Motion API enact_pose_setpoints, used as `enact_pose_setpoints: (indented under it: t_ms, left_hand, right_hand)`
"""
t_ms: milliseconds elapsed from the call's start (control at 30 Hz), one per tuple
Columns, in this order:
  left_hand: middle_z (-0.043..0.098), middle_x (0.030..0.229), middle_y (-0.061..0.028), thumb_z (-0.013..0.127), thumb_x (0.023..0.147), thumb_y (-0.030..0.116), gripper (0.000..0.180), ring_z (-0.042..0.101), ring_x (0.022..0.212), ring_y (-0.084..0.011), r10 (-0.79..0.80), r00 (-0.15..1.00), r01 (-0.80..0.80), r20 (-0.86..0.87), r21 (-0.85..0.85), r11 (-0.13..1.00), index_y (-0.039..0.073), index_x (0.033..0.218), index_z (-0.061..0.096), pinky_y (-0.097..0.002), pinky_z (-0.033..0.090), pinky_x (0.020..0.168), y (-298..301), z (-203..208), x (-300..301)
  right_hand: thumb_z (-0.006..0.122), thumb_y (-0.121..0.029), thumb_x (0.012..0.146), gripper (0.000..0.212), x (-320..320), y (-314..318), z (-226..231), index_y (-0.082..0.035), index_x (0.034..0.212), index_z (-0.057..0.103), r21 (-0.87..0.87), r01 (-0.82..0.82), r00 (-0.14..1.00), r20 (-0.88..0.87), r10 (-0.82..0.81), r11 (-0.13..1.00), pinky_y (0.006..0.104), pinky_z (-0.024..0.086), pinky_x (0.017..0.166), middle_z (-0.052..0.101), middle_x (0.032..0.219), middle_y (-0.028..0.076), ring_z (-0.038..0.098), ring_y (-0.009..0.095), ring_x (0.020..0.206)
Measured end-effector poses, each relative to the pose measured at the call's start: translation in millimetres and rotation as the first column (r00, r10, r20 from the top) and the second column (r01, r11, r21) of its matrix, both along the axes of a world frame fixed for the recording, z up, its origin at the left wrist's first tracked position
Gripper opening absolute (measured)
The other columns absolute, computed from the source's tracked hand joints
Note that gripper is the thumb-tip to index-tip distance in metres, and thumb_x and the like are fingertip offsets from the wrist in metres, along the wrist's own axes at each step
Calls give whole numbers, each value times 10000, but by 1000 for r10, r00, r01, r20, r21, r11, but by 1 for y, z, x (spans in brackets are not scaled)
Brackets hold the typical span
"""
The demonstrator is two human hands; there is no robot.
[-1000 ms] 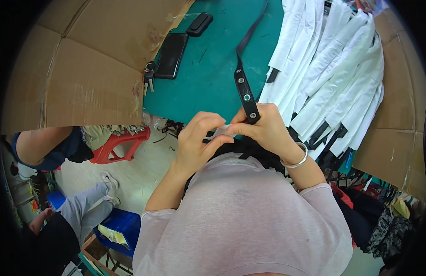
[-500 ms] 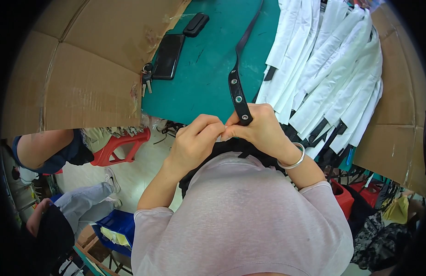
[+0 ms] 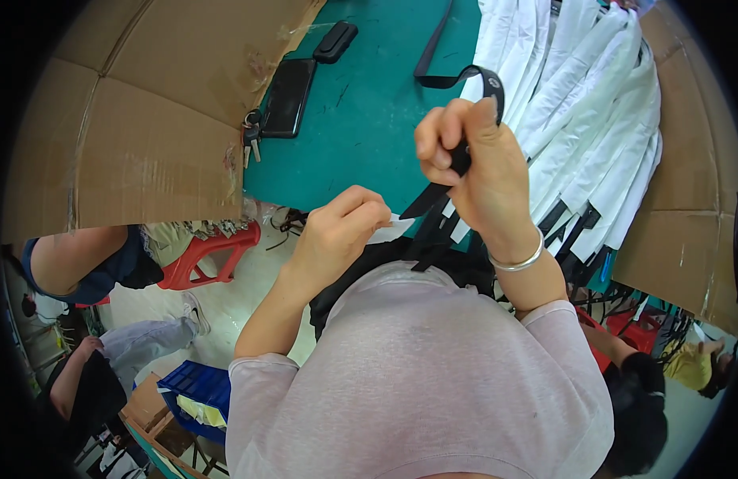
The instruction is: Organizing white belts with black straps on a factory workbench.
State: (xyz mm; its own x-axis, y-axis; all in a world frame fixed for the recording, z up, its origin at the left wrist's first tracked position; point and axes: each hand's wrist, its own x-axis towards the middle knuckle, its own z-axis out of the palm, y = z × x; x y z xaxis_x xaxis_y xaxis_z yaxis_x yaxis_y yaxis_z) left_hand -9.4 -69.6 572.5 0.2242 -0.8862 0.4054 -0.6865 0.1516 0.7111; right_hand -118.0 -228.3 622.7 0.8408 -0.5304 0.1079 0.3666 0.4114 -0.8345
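The right hand point(image 3: 489, 172) is clenched around 1 black strap point(image 3: 426, 201), which loops up over the green table point(image 3: 353, 148); its near end points down toward the left hand point(image 3: 337, 231). That hand grasps a white sleeve point(image 3: 391, 231), close to the person's body. Whether the strap's end is inside the sleeve, I cannot tell. Judging by the pile point(image 3: 596, 132) of white-covered straps at right, many are done; this 1 seems barely begun, most of its length bare and left to cover.
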Motion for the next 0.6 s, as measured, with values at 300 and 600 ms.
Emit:
enact_pose_setpoints:
  t_ms: [300,600]
  left_hand:
    - [597,820,-85,656,721,-66,140,622,672,-206,-33,998,35,-56,31,999,8,806,573,-283,507,564,-2,8,-1]
    - [616,862,-58,671,784,22,109,612,754,-154,16,843,165,-538,287,944,5,808,565,-267,481,608,-12,15,22]
  right_hand:
    - [290,-479,998,519,8,10,-17,-38,793,472,-177,-11,995,-103,-7,984,222,349,536,559,805,114,387,107,637]
    - [187,-515,1002,631,10,17,-38,-26,1149,557,-470,-23,990,-137,-47,882,298,381,869,583,1115,74,508,162,963]
